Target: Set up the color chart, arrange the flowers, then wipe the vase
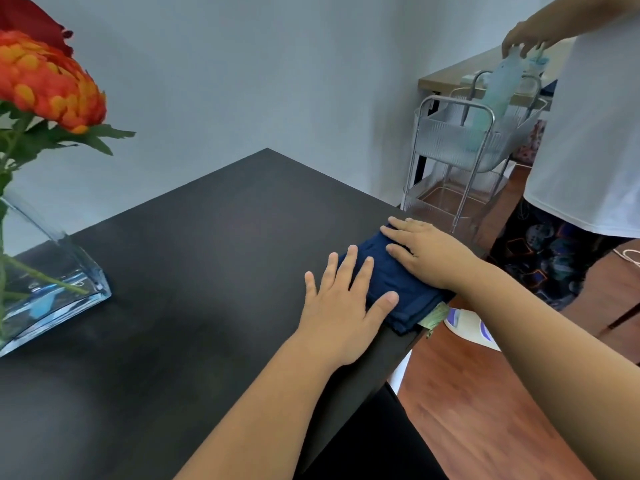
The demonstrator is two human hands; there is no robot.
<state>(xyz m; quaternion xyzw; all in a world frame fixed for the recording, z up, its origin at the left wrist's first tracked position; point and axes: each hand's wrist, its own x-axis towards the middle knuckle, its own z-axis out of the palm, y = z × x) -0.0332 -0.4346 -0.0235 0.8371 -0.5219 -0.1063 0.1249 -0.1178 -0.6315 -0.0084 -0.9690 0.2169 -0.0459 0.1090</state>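
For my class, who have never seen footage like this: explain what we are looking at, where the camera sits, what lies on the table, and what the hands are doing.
There is no machine here. The one picture comes from a camera worn on a person's head, looking down at their own bare hands. A black table carries a glass vase of flowers at the left. Near the right edge lies a folded dark blue cloth. The left hand and right hand both rest flat on it with straight fingers, gripping nothing. Another person stands behind, by a wire cart.
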